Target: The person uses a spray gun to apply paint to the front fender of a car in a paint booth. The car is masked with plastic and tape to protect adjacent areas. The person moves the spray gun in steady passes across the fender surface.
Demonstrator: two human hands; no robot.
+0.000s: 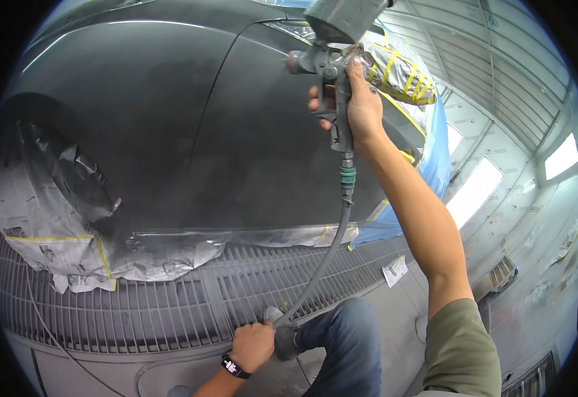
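My right hand is wrapped round the grip of a grey spray gun, raised in front of a dark grey car body panel. The gun's cup sits on top, and its nozzle points left along the panel. From a green fitting under the grip, a grey air hose curves down toward my left hand. That hand is closed round the hose, low near my shoe, and wears a dark wristband on its wrist. The gun's trigger is partly hidden by my fingers.
Masking paper with yellow tape covers the wheel area at left. Blue sheeting and taped wrapping cover the car's right side. Below runs a slatted floor grate. A paper scrap lies beside it. Bright booth walls rise at right.
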